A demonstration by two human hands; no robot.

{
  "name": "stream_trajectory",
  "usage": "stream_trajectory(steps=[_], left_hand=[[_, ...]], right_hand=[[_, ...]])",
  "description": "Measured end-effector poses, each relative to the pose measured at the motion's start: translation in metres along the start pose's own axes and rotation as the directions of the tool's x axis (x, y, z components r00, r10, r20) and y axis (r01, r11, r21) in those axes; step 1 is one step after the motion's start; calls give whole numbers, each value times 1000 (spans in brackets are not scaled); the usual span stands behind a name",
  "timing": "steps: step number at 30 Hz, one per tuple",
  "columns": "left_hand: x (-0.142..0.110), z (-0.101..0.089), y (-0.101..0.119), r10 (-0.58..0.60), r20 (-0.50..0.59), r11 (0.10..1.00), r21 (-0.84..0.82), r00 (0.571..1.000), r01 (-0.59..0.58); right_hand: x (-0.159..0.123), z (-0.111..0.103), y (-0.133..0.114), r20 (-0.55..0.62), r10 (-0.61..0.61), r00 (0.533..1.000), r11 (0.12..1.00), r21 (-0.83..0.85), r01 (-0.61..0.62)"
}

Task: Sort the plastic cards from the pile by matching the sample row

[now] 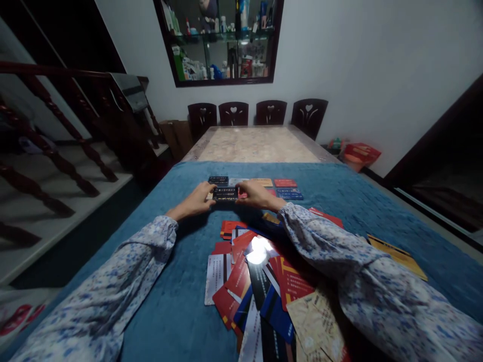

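Fingers (207, 187) of the left hand (196, 199) and right hand (257, 195) are clamping a black card (225, 194) by its short ends; its long axis is running sideways, print facing the person (139, 261), near card rows (262, 182) on blue cloth (166, 306).

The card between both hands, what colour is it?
The card is black with pale print; head view.

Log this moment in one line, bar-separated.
left hand: pinching left end of black card | right hand: pinching its right end | by hands: cards in rows | nearer camera: loose card pile on blue cloth
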State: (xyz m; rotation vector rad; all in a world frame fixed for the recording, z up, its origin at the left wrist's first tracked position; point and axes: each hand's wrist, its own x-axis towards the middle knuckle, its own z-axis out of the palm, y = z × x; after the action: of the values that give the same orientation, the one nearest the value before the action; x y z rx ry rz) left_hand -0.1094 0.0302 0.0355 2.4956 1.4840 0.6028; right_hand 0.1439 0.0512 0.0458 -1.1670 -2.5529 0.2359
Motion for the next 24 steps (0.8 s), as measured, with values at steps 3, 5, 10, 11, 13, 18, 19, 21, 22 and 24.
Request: stream_trajectory(steps=[3,5,10,11,13,18,19,21,22,24], left_hand=[[7,-3,-9,-11,-1,1000,-3,1000,11],[12,-5,-15,-20,-5,1000,-7,1000,20],[25,-9,-31,-45,-9,999,-3,999,45],[28,-10,-34,-59,-4,998,0,998,59],[33,-11,-39,-91,2,996,3,996,91],[43,-10,-52,-150,0,989,4,989,150],[45,-9,-55,-149,-3,989,5,989,149],[50,-6,-61,-138,-8,990,4,990,138],[52,-5,-64,-134,-7,991,7,991,134],[58,-2,-69,-138,-5,990,22,990,139]], right_hand=[[13,-1,1,18,7,1000,1000,-4,-7],[21,-1,2,24,12,1000,1000,-3,-12],[39,-1,5,36,24,999,999,-39,-23],[43,0,6,45,32,999,998,-49,-30],[52,2,7,61,48,997,997,-63,-44],[73,9,13,84,77,993,994,-84,-70],[76,10,14,88,85,992,992,-95,-77],[81,13,16,93,108,990,988,-121,-96],[82,13,16,94,121,988,985,-133,-108],[86,14,16,95,146,985,979,-155,-130]])
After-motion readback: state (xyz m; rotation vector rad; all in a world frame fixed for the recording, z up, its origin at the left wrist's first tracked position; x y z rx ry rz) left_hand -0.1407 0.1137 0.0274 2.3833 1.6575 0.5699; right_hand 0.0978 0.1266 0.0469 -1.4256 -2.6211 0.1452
